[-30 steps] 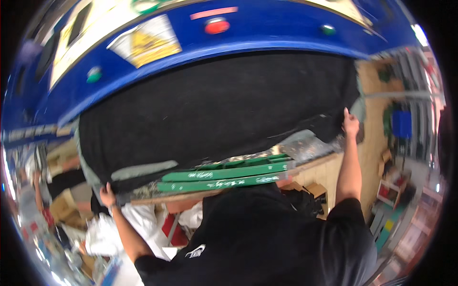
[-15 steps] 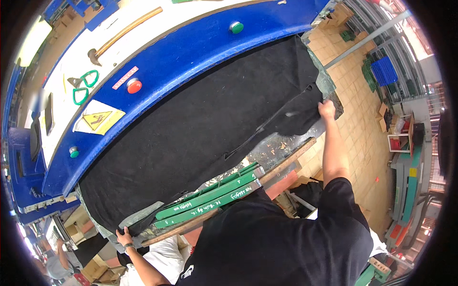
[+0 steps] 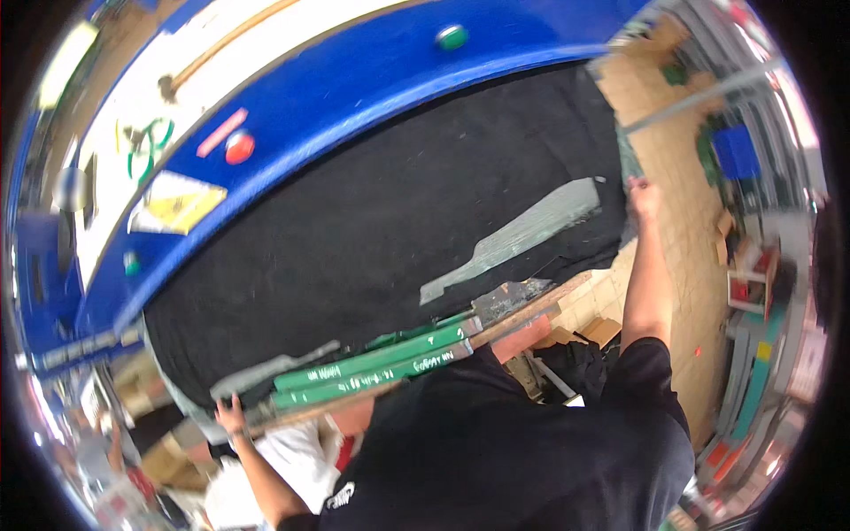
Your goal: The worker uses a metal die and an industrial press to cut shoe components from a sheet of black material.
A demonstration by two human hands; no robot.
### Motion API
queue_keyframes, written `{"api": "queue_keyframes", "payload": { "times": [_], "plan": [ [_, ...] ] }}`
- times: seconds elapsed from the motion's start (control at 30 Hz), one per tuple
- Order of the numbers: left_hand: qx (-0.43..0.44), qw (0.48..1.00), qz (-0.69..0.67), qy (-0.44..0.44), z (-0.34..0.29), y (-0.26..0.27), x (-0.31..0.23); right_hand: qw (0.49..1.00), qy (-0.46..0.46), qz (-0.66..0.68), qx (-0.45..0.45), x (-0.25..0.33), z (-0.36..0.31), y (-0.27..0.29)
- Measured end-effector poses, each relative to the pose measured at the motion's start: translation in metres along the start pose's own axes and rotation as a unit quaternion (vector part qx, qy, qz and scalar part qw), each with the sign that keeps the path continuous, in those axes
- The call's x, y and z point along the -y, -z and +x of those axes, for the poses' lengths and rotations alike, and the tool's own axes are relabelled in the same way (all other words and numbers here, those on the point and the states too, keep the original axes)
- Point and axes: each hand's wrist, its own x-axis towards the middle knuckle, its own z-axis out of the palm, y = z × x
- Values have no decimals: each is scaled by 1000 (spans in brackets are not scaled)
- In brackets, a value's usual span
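A wide black sheet of leather or cloth (image 3: 354,212) lies spread over a grey worn board, with long cut-out gaps along its near side. Grey board (image 3: 522,226) shows through the largest gap. My right hand (image 3: 645,196) is closed on the sheet's right edge, arm stretched out. At the near left corner, my left hand (image 3: 228,414) has its fingers on the sheet's edge; slight blur hides whether they pinch it. Two long green bars (image 3: 381,358) with white handwriting lie at the near edge, between my hands and close to my body.
Behind the sheet runs a blue machine beam (image 3: 354,97) with a red button (image 3: 239,148) and green buttons (image 3: 452,37). A hammer (image 3: 221,53) and green-handled scissors (image 3: 146,146) lie on its white top. A blue crate (image 3: 737,152) stands on the right. Another person (image 3: 97,456) is at lower left.
My right hand has drawn the sheet's right edge outward. The folded near part now lies flatter, and the long gap has opened. My left hand stays at its corner.
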Motion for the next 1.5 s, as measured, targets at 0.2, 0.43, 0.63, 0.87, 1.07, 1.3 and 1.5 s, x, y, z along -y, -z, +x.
{"api": "queue_keyframes", "payload": {
  "times": [0.2, 0.43, 0.63, 0.87, 1.07, 1.3, 1.5],
  "plan": [
    [-14, 999, -34, -7, -30, 22, -101, 971, 100, -217, 9, -13, 115, -34],
    [-38, 991, -95, 85, -69, 9, -101, 962, 164, -217, 17, -29, 111, -71],
    [-32, 990, -112, 81, -63, -6, -102, 954, 172, -246, 6, -55, 141, -39],
    [-25, 985, -163, 56, -52, 8, -89, 916, 173, -361, -21, -5, 69, -10],
    [-26, 845, -508, 167, -53, -6, -82, 891, 391, 7, 233, 268, -292, 4],
    [1, 817, -574, 53, -54, -8, -83, 690, 530, -73, 486, 312, -515, -19],
    [7, 747, -659, 83, -61, 1, -85, 698, 502, -89, 503, 308, -521, -44]
  ]
}}
